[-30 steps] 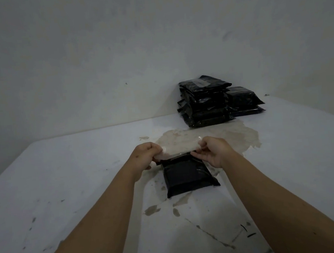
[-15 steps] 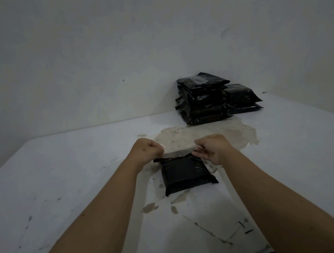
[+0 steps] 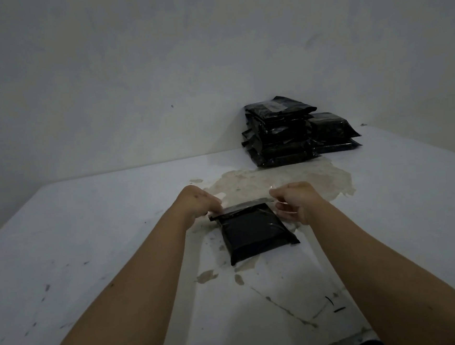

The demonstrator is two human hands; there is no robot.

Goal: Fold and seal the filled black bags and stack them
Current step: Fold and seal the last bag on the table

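Filled black bag [image 3: 255,231] flat on white table [image 3: 89,224], near centre, far edge toward wall; left hand [image 3: 196,204] and right hand [image 3: 295,201] curled, each pinching end of flap [image 3: 241,208] along bag's far edge; judge step = sealing fold: keep flap taut, ends level, press flat across width, no wrinkles; stack of bags [image 3: 280,132] by wall, well apart
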